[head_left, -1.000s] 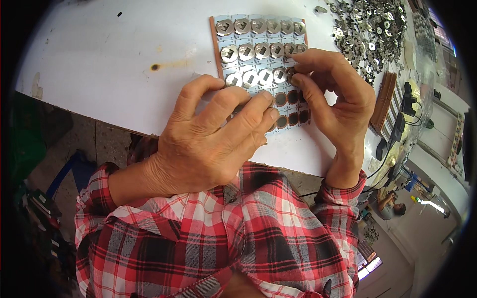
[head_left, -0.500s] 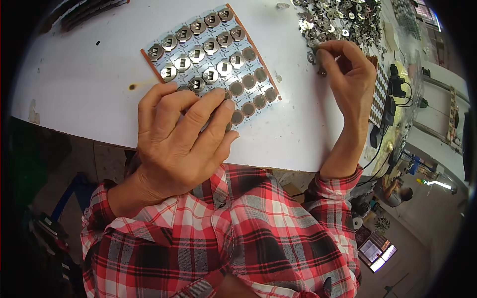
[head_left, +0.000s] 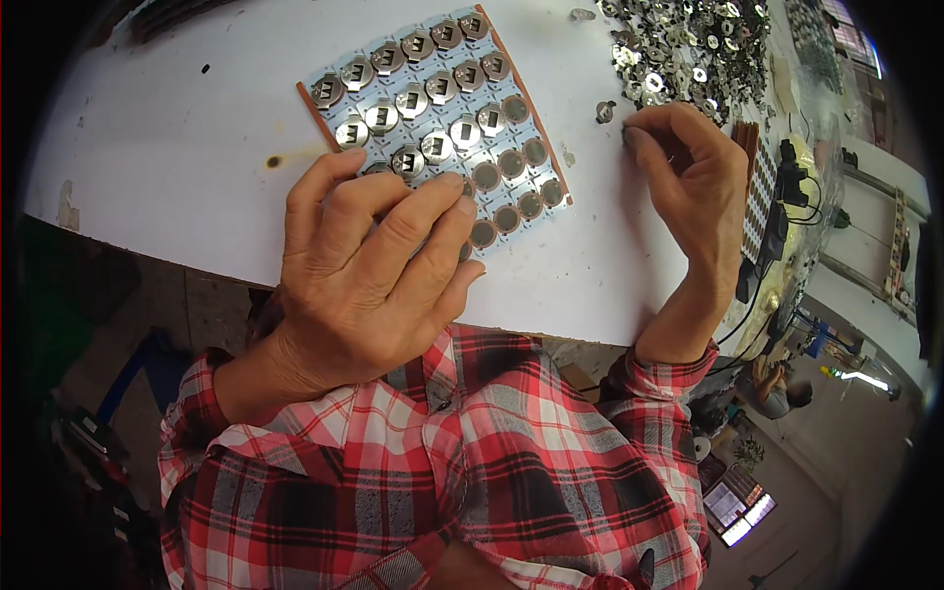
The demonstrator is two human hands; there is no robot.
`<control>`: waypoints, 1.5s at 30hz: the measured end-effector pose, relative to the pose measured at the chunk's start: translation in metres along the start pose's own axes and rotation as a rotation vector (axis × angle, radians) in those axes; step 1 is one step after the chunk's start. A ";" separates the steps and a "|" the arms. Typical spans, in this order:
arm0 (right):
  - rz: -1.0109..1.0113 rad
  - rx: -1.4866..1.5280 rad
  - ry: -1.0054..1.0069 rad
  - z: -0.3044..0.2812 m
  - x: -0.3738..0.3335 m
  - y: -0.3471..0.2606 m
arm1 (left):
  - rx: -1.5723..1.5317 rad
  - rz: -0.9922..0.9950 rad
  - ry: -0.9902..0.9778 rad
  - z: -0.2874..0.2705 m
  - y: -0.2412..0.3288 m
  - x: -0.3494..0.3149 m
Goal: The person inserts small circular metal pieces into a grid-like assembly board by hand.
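Note:
A pale circuit board panel (head_left: 442, 118) with orange-brown edge strips lies tilted on the white table. Its upper rows carry shiny metal coin-cell clips (head_left: 383, 116); bare round grey pads (head_left: 510, 163) show in the lower right part. My left hand (head_left: 374, 265) rests over the panel's lower left area, fingers spread and bent, hiding what lies underneath. To the right of the panel, my right hand (head_left: 688, 167) is just above the table with thumb and forefinger pinched together. Something small and dark shows at those fingertips, too little to name. One loose clip (head_left: 606, 111) lies beside them.
A heap of loose metal clips (head_left: 698, 49) covers the table's far right. Another panel (head_left: 759, 187) stands behind my right wrist, near black plugs and cables (head_left: 787, 187). Dark stacked strips (head_left: 167, 15) lie at the far left. A person (head_left: 777, 391) sits in the right background.
My right hand has drawn slightly away from the heap of clips, fingers still pinched. The left hand stays over the panel. The whole view has shifted a little.

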State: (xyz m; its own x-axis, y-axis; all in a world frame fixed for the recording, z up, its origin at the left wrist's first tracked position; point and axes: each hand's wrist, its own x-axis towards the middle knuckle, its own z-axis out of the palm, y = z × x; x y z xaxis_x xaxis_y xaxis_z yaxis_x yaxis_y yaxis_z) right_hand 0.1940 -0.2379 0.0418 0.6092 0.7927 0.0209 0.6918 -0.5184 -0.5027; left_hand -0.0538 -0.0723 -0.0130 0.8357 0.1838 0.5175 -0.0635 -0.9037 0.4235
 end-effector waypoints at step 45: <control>0.089 0.803 -0.239 0.031 0.001 -0.038 | -0.073 0.047 0.029 0.004 0.004 -0.001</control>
State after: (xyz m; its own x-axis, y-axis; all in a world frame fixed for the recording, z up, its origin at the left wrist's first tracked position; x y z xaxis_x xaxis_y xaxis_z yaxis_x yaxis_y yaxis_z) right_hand 0.1565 -0.2071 0.0340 0.4874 0.8531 -0.1859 0.1041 -0.2682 -0.9577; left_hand -0.0522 -0.0772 -0.0150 0.8147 0.1535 0.5592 -0.1431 -0.8813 0.4504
